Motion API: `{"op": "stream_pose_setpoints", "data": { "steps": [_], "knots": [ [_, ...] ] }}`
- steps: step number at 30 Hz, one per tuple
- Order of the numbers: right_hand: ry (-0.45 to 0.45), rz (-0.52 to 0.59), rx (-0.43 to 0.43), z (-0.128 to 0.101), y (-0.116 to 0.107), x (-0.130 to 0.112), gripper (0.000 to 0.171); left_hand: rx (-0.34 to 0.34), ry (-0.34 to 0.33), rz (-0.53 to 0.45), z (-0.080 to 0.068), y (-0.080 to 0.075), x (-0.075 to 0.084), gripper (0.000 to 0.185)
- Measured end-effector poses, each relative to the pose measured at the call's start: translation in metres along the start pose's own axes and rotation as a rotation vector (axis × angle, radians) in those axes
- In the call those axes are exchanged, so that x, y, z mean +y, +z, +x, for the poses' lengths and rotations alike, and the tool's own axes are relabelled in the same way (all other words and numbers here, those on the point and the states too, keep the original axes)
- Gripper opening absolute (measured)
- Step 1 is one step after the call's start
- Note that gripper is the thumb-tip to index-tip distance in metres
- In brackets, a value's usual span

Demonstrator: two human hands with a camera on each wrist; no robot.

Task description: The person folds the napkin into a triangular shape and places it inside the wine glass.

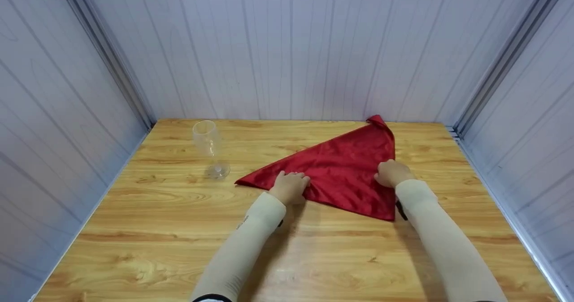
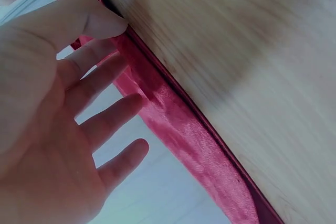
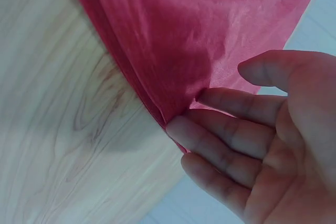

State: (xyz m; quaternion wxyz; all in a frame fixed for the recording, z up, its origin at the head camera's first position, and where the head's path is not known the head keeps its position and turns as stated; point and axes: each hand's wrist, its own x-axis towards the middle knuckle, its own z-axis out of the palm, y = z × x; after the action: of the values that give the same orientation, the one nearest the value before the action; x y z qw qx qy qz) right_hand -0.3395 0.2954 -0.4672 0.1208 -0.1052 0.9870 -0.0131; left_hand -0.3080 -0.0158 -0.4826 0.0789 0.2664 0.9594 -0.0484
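A shiny red cloth [image 1: 343, 170] lies on the table in a roughly triangular shape, its far corner turned over near the back wall. My left hand [image 1: 290, 187] is at the cloth's near edge. In the left wrist view, the thumb [image 2: 107, 22] lies along the hem and the other fingers spread fairly straight over the fabric. At the cloth's right edge is my right hand [image 1: 393, 173]. Its fingertips touch the fabric in the right wrist view, with the fingers slightly bent and the thumb [image 3: 262, 69] held apart. Doubled edges show along the hem in both wrist views.
A clear stemmed glass [image 1: 210, 147] stands upright left of the cloth's pointed end. Pale panelled walls [image 1: 287, 46] enclose the wooden table [image 1: 148, 239] at the back and on both sides.
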Motion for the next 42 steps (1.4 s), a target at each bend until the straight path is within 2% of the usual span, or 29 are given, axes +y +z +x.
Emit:
{"op": "stream_pose_setpoints", "data": {
  "steps": [9, 16, 21, 31, 39, 42],
  "knots": [
    [0.003, 0.012, 0.015, 0.001, 0.002, 0.003, 0.021, -0.001, -0.015, -0.018, -0.004, 0.002, 0.005, 0.044],
    [0.012, 0.043, 0.131, 0.001, 0.017, 0.017, 0.02, 0.115, 0.128, 0.011, -0.009, 0.004, 0.016, 0.038],
    [0.001, 0.085, 0.201, 0.0, 0.025, 0.022, 0.022, 0.136, 0.16, 0.002, -0.007, 0.006, 0.018, 0.029],
    [-0.04, 0.052, 0.215, 0.003, 0.025, 0.021, 0.013, 0.229, 0.142, -0.01, -0.006, 0.01, 0.016, 0.022],
    [-0.025, 0.033, 0.126, -0.002, 0.017, 0.01, 0.022, 0.191, 0.094, -0.019, -0.003, 0.01, 0.005, 0.022],
    [-0.043, 0.003, 0.125, -0.003, 0.014, 0.004, 0.021, 0.186, 0.075, -0.033, -0.002, 0.01, 0.0, 0.022]
  ]
}}
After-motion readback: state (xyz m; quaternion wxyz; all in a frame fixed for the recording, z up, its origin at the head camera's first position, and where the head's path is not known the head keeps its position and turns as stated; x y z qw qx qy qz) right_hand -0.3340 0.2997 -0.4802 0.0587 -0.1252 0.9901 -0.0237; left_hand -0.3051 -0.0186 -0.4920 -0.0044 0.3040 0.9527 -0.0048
